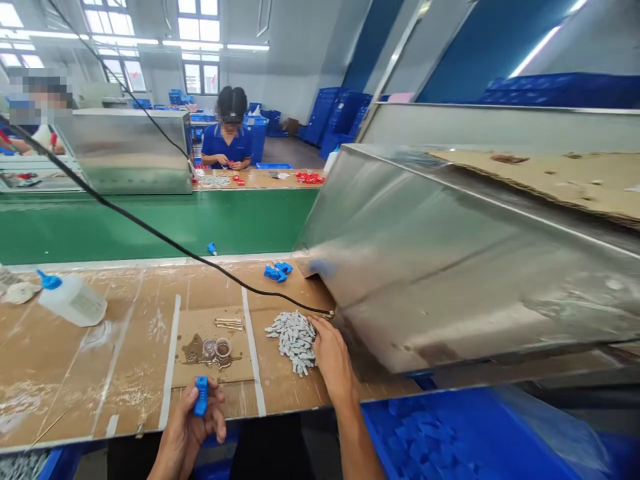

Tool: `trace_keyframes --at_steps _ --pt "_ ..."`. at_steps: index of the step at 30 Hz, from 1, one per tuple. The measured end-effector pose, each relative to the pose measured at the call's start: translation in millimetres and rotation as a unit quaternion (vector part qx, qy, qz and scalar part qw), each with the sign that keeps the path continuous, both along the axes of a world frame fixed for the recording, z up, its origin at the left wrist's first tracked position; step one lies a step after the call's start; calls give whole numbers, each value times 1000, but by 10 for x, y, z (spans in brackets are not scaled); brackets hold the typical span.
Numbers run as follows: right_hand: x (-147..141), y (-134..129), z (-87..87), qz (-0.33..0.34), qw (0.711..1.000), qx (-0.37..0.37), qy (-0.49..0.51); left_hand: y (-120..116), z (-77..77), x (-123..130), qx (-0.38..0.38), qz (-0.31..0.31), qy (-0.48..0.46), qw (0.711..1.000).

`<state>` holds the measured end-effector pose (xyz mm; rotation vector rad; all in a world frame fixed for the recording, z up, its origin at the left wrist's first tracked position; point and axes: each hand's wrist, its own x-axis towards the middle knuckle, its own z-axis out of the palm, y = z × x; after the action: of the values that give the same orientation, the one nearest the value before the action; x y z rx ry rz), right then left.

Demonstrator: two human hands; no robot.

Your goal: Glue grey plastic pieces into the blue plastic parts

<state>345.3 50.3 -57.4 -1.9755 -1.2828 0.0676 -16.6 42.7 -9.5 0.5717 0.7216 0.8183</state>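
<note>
At the table's front edge, my left hand [193, 420] holds a small blue plastic part [201, 396] upright between thumb and fingers. My right hand [327, 347] reaches over the right side of a pile of small grey parts [295, 339], its fingertips at the pile's upper edge. Whether a grey part is between those fingers is too small to tell. Left of the pile, two small round dishes [223, 347] stand on a wet, stained cardboard piece [190, 377], with several cotton swabs [229, 324] behind them.
A white bottle with a blue cap [75, 300] lies at the left. Blue parts [277, 271] sit behind the pile. A large metal housing [425, 267] rises at the right, above a blue bin [450, 433]. A black cable [165, 238] crosses the view. A person [227, 140] works across the green belt [150, 217].
</note>
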Motion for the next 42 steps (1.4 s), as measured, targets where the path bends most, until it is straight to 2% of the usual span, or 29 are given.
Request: trace_keyframes --at_steps 5,10,13,17,20,23,25,27,29,32,35,38,42 --pt "60 -162 10 36 999 -28 0 -2 208 41 64 15 14 998" --pt "24 -303 117 -19 998 -44 -50 -12 391 42 91 44 81 992" --pt "-124 -345 364 -38 999 -6 -31 -27 490 43 77 46 95 991" --pt "-449 -358 793 -17 990 71 121 -30 545 47 61 37 99 992" --pt "-725 -371 1013 4 949 103 297 -20 519 51 58 30 97 993" --pt "-981 -420 1133 38 883 113 454 -11 453 50 42 4 67 997" --pt "-1130 -458 1178 60 842 103 527 -15 398 48 49 -13 46 998" --pt "-1257 -474 1192 83 818 84 563 -28 353 50 68 -15 38 997" --pt "-1363 -452 1166 98 826 70 550 -45 341 55 73 -2 33 997" --pt "-1494 -355 1065 104 890 71 437 -55 417 55 56 37 18 998" --pt "-1614 -241 971 160 942 102 278 -43 544 9 42 69 18 997" --pt "-1728 -139 936 224 952 142 151 -24 585 -85 47 86 48 994" --pt "-1844 -9 902 262 950 155 76 -18 479 -195 69 81 82 991"
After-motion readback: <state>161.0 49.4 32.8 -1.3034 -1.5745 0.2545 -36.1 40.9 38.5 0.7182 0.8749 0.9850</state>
